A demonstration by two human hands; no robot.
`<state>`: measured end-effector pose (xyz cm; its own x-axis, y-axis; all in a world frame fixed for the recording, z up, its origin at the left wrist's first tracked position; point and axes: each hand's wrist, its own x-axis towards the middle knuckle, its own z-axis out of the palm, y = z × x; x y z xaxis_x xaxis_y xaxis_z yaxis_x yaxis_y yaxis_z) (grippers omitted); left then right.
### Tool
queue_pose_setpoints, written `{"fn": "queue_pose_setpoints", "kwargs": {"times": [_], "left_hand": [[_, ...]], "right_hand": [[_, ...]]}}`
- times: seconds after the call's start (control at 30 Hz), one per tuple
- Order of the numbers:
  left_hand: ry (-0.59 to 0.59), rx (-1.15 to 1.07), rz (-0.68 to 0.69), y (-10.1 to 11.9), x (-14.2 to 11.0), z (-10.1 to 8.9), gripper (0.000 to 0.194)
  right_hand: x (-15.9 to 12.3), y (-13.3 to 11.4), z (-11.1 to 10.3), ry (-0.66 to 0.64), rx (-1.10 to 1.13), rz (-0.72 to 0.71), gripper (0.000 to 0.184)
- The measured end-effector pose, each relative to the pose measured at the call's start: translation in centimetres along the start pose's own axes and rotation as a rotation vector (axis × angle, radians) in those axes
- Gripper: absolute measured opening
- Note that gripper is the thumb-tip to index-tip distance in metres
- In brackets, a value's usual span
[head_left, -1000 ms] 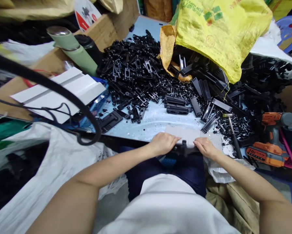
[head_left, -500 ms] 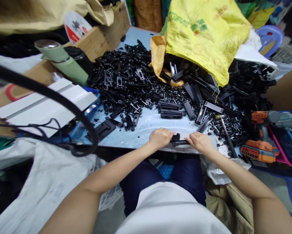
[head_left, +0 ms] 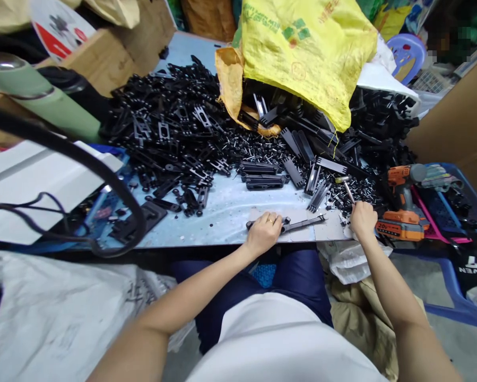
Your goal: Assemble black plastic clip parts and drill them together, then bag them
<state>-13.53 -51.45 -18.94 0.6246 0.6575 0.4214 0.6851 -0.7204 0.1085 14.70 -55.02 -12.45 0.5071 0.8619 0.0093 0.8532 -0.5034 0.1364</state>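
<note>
My left hand (head_left: 264, 231) is closed over one end of a long black jointed plastic part (head_left: 304, 225), which lies on the grey pad (head_left: 321, 232) at the table's front edge. The part's forked end points right, toward my other hand. At the right, my right hand (head_left: 363, 218) is wrapped round the handle of a hammer (head_left: 347, 189), whose yellowish head points away from me. Beneath that hand most of the handle is hidden. Two assembled black parts (head_left: 265, 181) lie side by side beyond the pad, with several loose forked strips (head_left: 331, 165) near them.
A big heap of black plastic pieces (head_left: 162, 127) covers the left back, and small pins (head_left: 258, 146) are scattered in the middle. A yellow sack (head_left: 305, 53) spills parts. An orange cordless drill (head_left: 403, 207) stands at right. A black curved tube (head_left: 83, 164) crosses the left side.
My right hand has let go of the black part and moved right onto the hammer handle. The part now lies stretched out on the pad under my left hand. The view has shifted.
</note>
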Motion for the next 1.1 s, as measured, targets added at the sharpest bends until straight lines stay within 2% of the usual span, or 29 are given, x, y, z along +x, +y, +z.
{"fn": "queue_pose_setpoints", "kwargs": {"times": [0.07, 0.17, 0.33, 0.4, 0.5, 0.53, 0.6, 0.67, 0.7, 0.83, 0.9, 1.1], "left_hand": [[0.008, 0.023, 0.019, 0.4, -1.0, -0.3, 0.03], [-0.05, 0.046, -0.016, 0.9, -2.0, -0.6, 0.036], [-0.145, -0.007, -0.092, 1.2, -1.9, -0.4, 0.039], [-0.156, -0.023, -0.096, 1.2, -1.8, -0.4, 0.041], [-0.168, -0.024, -0.099, 1.1, -1.7, -0.5, 0.042], [-0.171, -0.024, -0.1, 1.0, -1.7, -0.5, 0.042], [-0.169, -0.027, -0.1, 1.0, -1.8, -0.4, 0.043], [-0.161, -0.028, -0.099, 1.0, -1.8, -0.4, 0.043], [-0.156, -0.028, -0.096, 1.0, -1.8, -0.3, 0.043], [-0.148, -0.033, -0.092, 1.1, -1.8, -0.2, 0.042], [-0.151, -0.032, -0.084, 1.0, -1.7, -0.3, 0.042], [-0.205, 0.001, -0.067, -0.4, -0.4, -0.8, 0.033]], "right_hand": [[0.3, -0.1, -0.4, -0.018, 0.028, -0.01, 0.023], [0.9, 0.0, -1.3, -0.029, 0.082, 0.005, 0.022], [0.4, -0.7, -2.3, -0.074, 0.234, 0.052, 0.034], [-0.7, -1.4, -2.8, -0.215, 0.452, 0.003, 0.041], [-3.4, -2.8, -4.3, -0.503, 0.827, -0.172, 0.05], [-4.5, -3.2, -5.0, -0.522, 0.855, -0.241, 0.051], [-6.5, -4.1, -6.1, -0.387, 0.744, -0.347, 0.049], [-8.3, -4.9, -6.6, -0.204, 0.568, -0.377, 0.043], [-9.1, -5.3, -6.5, -0.168, 0.468, -0.38, 0.04], [-10.4, -6.0, -4.9, -0.316, 0.1, -0.465, 0.03], [-9.5, -5.3, -4.5, -0.305, 0.055, -0.469, 0.028], [-2.0, -0.8, -4.7, -0.006, -0.048, -0.201, 0.037]]}}
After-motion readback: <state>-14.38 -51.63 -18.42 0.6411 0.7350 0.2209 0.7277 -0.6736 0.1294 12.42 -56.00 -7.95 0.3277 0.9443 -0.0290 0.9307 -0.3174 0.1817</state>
